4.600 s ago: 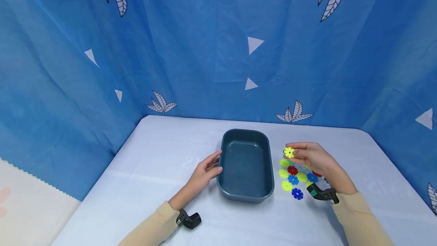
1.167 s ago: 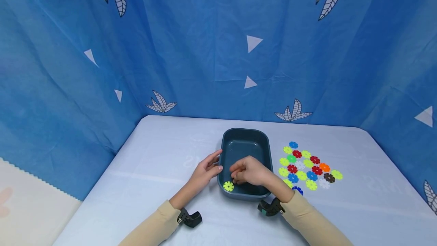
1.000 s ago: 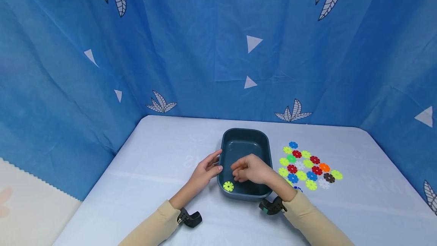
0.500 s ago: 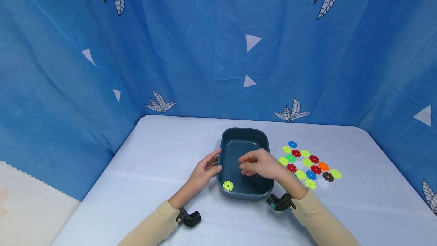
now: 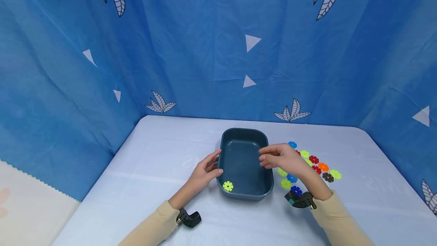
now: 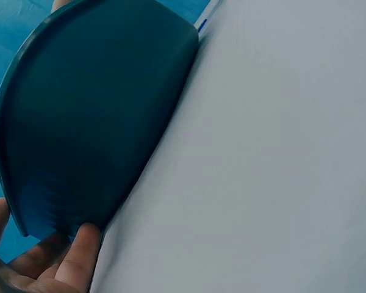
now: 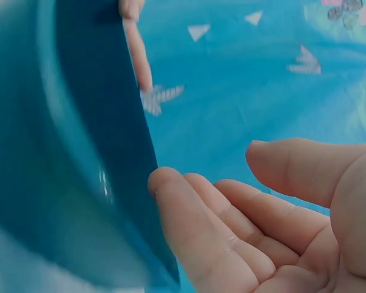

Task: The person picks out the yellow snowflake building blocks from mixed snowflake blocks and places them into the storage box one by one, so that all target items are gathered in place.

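Note:
A dark teal plastic bin stands on the table, with one yellow-green snowflake disc lying inside at its near left corner. My left hand rests against the bin's left side, fingertips at the rim; the left wrist view shows its fingers touching the outer wall. Above the bin's right rim is my right hand, its fingers loosely bent. Nothing sits between its thumb and fingers in the right wrist view. Several flat snowflake discs lie right of the bin, some hidden by the right hand.
The discs are red, yellow-green, blue, orange and brown, spread flat on the white-covered table. A blue patterned curtain hangs behind and on both sides. Each wrist wears a black camera band.
The right hand held a yellow-green disc over the pile earlier, then was inside the bin with a disc lying there. It has moved up and right, out over the rim. The left hand stayed put.

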The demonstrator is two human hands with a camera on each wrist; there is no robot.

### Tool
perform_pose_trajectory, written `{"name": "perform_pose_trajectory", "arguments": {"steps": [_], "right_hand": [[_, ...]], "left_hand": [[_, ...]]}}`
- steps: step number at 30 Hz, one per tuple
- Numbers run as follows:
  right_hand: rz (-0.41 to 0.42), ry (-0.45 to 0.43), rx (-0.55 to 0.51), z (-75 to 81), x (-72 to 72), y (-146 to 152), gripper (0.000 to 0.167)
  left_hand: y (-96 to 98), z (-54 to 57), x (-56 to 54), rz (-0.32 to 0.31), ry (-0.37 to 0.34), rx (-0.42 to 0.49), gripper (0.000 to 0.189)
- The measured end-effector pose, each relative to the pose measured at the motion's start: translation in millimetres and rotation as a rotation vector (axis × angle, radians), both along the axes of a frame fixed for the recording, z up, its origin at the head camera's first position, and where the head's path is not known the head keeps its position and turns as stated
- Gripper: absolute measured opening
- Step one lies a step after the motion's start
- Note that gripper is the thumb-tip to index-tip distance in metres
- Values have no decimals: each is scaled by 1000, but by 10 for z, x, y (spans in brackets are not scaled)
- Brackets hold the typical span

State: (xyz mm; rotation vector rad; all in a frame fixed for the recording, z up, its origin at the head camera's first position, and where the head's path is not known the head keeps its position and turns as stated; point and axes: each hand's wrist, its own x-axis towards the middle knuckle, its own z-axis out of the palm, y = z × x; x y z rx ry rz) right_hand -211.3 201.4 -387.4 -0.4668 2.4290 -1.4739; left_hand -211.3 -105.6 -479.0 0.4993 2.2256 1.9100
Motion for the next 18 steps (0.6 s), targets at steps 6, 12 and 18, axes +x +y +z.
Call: {"name": "perform_pose_trajectory", "arguments": {"steps": [6, 12, 18], "right_hand": [[-106, -7, 62, -30, 51, 399, 48], [-204, -48, 133, -87, 110, 749, 55], [-280, -97, 182, -177, 137, 1078, 57]], "left_hand": [[7, 1, 5, -3, 3, -8, 68], [16, -20, -13, 12, -5, -12, 67], [11, -18, -15, 22, -9, -8, 67]]}}
